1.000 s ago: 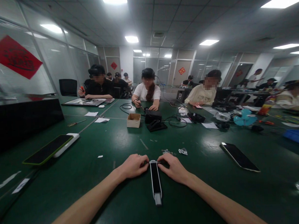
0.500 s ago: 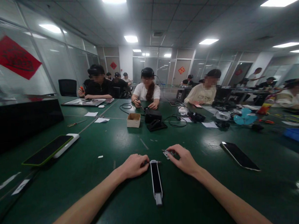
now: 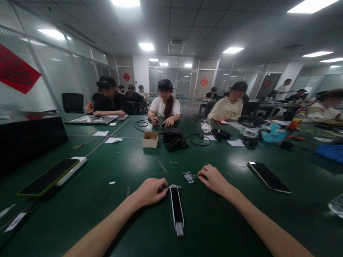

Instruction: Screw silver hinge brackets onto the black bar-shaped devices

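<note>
A long, narrow device with a black face and a white frame (image 3: 176, 206) lies on the green table, its grey end towards me. A thin metal rod (image 3: 178, 187) crosses its far end. My left hand (image 3: 152, 191) rests left of that end, fingers curled together beside the rod; a dark bit shows at the fingertips, too small to name. To the right, my right hand (image 3: 215, 180) has thumb and fingers drawn together at the edge of several small metal parts, including a flat metal plate (image 3: 189, 177). Whatever its fingertips pinch, if anything, is hidden.
A phone (image 3: 268, 176) lies at right, another green-edged phone (image 3: 50, 176) on a white block at left. Ahead stand a small cardboard box (image 3: 150, 140) and a black device (image 3: 172, 135). A blue tray (image 3: 336, 154) and a blue fan (image 3: 274, 133) are farther right. Co-workers sit opposite.
My right hand has shifted right, off the metal plate, which now shows fully. My left hand stays by the rod. The whole view has swung slightly.
</note>
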A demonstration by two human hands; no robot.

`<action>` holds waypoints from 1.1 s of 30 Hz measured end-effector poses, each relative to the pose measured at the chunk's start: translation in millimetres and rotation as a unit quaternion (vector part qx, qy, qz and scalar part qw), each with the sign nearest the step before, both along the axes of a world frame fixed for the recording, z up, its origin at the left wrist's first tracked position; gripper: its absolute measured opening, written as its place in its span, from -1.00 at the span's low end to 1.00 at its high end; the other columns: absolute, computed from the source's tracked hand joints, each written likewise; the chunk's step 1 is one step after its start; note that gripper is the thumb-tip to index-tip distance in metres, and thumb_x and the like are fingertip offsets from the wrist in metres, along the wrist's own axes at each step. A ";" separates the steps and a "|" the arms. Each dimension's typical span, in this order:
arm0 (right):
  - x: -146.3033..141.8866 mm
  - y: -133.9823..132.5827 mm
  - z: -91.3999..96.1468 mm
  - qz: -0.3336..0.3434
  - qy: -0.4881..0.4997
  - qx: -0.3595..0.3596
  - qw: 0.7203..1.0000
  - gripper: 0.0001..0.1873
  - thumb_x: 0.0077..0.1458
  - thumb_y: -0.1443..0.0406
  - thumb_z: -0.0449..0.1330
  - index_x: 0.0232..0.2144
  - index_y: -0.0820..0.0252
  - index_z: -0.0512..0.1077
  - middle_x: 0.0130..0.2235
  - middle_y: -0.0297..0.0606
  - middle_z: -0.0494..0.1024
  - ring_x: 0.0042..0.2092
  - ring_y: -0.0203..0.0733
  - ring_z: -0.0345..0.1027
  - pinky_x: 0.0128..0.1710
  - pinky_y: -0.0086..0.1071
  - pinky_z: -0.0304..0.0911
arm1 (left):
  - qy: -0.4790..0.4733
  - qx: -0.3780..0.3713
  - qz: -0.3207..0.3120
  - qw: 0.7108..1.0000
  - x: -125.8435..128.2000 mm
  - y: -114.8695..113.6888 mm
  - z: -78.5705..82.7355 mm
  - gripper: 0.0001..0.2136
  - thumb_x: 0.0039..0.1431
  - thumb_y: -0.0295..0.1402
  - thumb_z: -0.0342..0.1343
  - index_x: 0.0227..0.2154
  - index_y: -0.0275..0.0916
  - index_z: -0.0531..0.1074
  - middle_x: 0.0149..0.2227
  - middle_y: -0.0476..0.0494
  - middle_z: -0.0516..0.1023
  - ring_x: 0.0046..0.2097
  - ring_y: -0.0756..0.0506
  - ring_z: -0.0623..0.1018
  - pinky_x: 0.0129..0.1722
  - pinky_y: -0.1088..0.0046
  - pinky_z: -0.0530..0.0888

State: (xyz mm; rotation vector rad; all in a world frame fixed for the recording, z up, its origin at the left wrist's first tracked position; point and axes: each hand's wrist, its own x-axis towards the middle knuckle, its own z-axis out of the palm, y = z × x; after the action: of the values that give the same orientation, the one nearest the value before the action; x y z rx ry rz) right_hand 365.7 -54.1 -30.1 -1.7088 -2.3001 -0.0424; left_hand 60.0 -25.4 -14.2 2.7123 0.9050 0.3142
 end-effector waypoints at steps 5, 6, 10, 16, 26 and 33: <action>-9.4 -0.2 5.0 -0.018 -0.037 0.008 0.999 -0.80 0.17 0.33 0.08 -0.33 0.18 0.52 -0.28 -0.16 0.49 -0.20 -0.11 0.28 -0.26 -0.30 0.16 | 0.010 0.012 0.001 1.000 1.9 0.5 -2.2 -0.83 0.25 -0.29 -0.06 -0.25 -0.21 0.39 -0.45 -0.02 0.48 -0.40 -0.04 0.47 -0.33 0.46 0.33; -11.1 -0.2 5.8 -0.020 -0.047 0.011 0.999 -0.80 0.17 0.33 0.08 -0.33 0.19 0.52 -0.28 -0.15 0.49 -0.21 -0.11 0.28 -0.27 -0.30 0.16 | 0.011 0.014 0.004 1.000 2.5 0.6 -3.0 -0.84 0.25 -0.29 -0.06 -0.26 -0.22 0.39 -0.45 -0.01 0.48 -0.40 -0.04 0.47 -0.33 0.46 0.33; -16.5 -0.7 8.5 -0.032 -0.085 0.015 0.996 -0.78 0.18 0.34 0.07 -0.35 0.21 0.52 -0.28 -0.14 0.49 -0.20 -0.10 0.29 -0.27 -0.31 0.15 | 0.008 0.016 0.020 1.000 4.9 -0.1 -5.2 -0.86 0.23 -0.31 -0.05 -0.30 -0.22 0.38 -0.45 -0.01 0.49 -0.41 -0.04 0.47 -0.34 0.47 0.33; -20.4 -1.3 9.5 -0.046 -0.100 0.007 0.994 -0.78 0.19 0.34 0.06 -0.34 0.22 0.53 -0.28 -0.15 0.50 -0.21 -0.10 0.31 -0.27 -0.31 0.15 | 0.003 0.015 0.038 0.999 7.7 -3.6 -3.0 -0.85 0.22 -0.31 -0.05 -0.33 -0.23 0.38 -0.46 -0.02 0.50 -0.43 -0.05 0.47 -0.35 0.45 0.35; -23.4 -1.7 5.6 -0.068 -0.091 0.001 0.994 -0.78 0.16 0.36 0.06 -0.43 0.24 0.50 -0.35 -0.17 0.48 -0.31 -0.15 0.33 -0.36 -0.34 0.14 | 0.002 0.023 0.062 0.998 10.5 -2.9 -6.9 -0.86 0.22 -0.31 -0.05 -0.35 -0.23 0.35 -0.46 -0.03 0.48 -0.43 -0.05 0.47 -0.37 0.46 0.36; -26.8 -0.8 2.8 -0.069 -0.101 0.011 0.992 -0.76 0.14 0.38 0.03 -0.44 0.27 0.48 -0.36 -0.13 0.47 -0.32 -0.14 0.33 -0.36 -0.34 0.16 | 0.001 0.017 0.066 0.998 10.0 -3.3 -5.8 -0.85 0.24 -0.29 -0.06 -0.31 -0.23 0.35 -0.46 -0.03 0.49 -0.42 -0.05 0.47 -0.39 0.47 0.35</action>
State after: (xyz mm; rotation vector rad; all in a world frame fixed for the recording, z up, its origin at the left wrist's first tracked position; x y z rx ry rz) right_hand 338.9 -54.9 -27.2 -1.9306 -2.3039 -0.2809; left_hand 70.1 -28.8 -20.0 2.6903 1.0916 0.3552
